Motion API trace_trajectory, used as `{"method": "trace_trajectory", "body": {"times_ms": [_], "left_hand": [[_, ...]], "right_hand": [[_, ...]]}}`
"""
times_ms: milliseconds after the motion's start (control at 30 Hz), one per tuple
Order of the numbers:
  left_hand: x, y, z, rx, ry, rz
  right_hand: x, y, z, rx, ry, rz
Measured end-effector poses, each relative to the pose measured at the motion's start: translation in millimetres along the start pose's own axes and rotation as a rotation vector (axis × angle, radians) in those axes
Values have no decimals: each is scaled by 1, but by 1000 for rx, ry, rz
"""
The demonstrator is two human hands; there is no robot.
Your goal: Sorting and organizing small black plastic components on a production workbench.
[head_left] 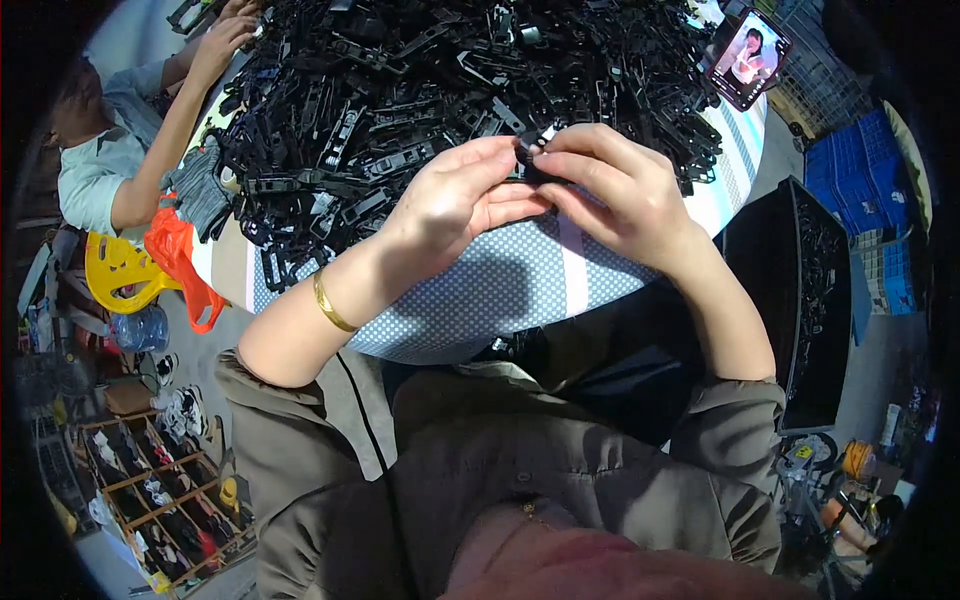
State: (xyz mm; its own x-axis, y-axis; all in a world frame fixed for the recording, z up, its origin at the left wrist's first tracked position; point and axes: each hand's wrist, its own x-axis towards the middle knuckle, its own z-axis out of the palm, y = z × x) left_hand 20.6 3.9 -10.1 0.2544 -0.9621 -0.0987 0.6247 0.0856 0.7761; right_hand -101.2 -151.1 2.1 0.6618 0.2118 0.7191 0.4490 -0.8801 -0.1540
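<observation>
Both my hands meet above the near edge of a large heap of small black plastic parts [390,120]. My left hand [462,195] pinches a small black plastic part [530,163] between thumb and fingers. From the other side, the fingertips of my right hand [622,195] close on the same part. Most of the part is covered by my fingers, so its exact shape is hidden. Beneath my hands lies a table with a blue-and-white dotted cloth [470,305].
A phone [748,60] stands at the table's right rim. At the far left a co-worker's hand [225,42] is at the heap. An orange bag [180,262] hangs by a yellow stool [115,275]. To the right stand a black bin [825,330] of parts and blue crates [858,170].
</observation>
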Motion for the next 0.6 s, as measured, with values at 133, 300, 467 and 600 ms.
{"method": "trace_trajectory", "body": {"times_ms": [133, 300, 467, 600], "left_hand": [[-5, 2, 4, 67, 25, -11], [-7, 1, 7, 115, 58, 28], [-8, 0, 13, 235, 84, 41], [-8, -2, 14, 285, 99, 58]], "right_hand": [[-2, -1, 2, 136, 22, 116], [-1, -6, -8, 122, -19, 107], [0, -15, -14, 5, -82, 48], [0, -19, -13, -68, -69, 20]]}}
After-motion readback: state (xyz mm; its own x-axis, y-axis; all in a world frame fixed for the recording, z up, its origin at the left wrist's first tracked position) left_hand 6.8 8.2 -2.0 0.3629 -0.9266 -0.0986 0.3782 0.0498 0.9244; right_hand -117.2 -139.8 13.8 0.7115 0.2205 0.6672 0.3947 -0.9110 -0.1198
